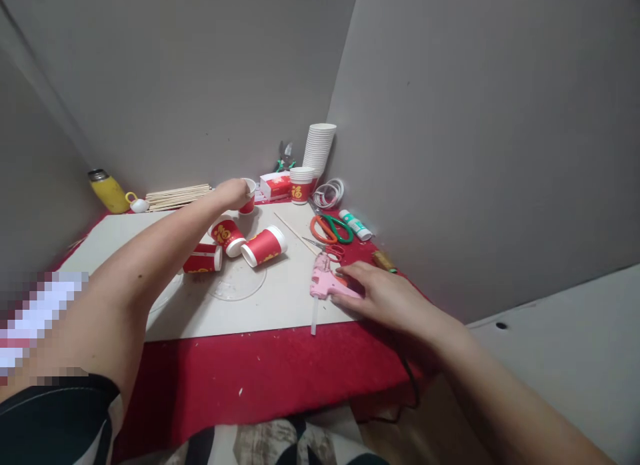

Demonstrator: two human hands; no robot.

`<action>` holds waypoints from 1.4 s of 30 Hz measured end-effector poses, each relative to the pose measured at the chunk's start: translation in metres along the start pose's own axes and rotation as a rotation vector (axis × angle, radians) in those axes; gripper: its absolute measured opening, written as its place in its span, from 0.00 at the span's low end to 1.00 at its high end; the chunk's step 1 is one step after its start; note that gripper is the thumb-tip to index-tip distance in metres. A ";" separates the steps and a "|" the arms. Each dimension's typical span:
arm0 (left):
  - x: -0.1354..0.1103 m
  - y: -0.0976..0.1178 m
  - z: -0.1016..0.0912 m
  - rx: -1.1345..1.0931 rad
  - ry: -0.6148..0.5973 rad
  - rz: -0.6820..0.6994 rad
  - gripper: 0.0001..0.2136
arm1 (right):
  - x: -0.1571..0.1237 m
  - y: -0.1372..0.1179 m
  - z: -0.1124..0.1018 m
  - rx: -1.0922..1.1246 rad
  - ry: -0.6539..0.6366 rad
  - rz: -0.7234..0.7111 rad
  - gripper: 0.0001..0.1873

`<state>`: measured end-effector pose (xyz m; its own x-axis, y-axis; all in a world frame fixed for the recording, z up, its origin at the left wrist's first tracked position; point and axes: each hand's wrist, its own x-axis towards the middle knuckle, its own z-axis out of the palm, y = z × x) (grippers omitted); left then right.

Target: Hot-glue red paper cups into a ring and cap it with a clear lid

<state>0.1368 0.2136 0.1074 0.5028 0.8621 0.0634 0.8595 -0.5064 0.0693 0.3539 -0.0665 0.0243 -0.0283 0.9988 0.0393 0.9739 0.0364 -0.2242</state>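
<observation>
My left hand (pixel 234 193) reaches to the far side of the white board and is closed on the rim of a red-and-white paper cup (pixel 247 205). Its fingertips are partly hidden by the cup. On the right, my right hand (pixel 380 288) has its thumb and fingers round the handle of a pink hot glue gun (pixel 323 282), which lies on the board with a clear glue stick (pixel 314 316) jutting from its back. Between my arms lie more red cups: one with a gold character (pixel 227 234), one on its side (pixel 264 246), and one partly behind my left forearm (pixel 203 258).
A clear plastic disc (pixel 239 285) rests on the board. Scissors with orange and green handles (pixel 324 230), small red scissors (pixel 336 252), and a white-green tube (pixel 356 225) lie right. Stacked cups (pixel 320 145), pliers (pixel 286 157), wooden sticks (pixel 177 197) and a yellow bottle (pixel 109 192) line the back.
</observation>
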 end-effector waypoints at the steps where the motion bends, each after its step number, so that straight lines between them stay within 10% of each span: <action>1: -0.002 -0.001 -0.004 -0.033 0.023 0.010 0.09 | -0.001 0.000 -0.004 0.028 0.046 -0.021 0.23; 10: -0.093 0.036 -0.062 -0.804 0.163 0.317 0.11 | 0.036 -0.057 -0.064 0.293 0.720 -0.194 0.50; 15: -0.161 0.051 -0.059 -1.008 0.012 0.473 0.14 | 0.056 -0.092 -0.070 0.302 0.650 -0.298 0.53; 23: -0.195 0.027 -0.042 -1.304 -0.102 0.202 0.16 | 0.044 -0.119 -0.056 0.245 0.390 -0.360 0.44; 30: -0.219 -0.013 -0.066 -1.345 0.422 -0.086 0.12 | 0.064 -0.080 -0.050 0.217 0.391 -0.239 0.40; 42: -0.314 -0.025 0.021 -1.573 0.173 -0.554 0.19 | 0.194 -0.013 -0.006 0.084 0.249 0.021 0.40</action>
<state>-0.0412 -0.0440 0.0645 0.0837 0.9732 -0.2143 -0.0587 0.2195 0.9739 0.3366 0.1265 0.0404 0.0584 0.9612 0.2696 0.9511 0.0285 -0.3076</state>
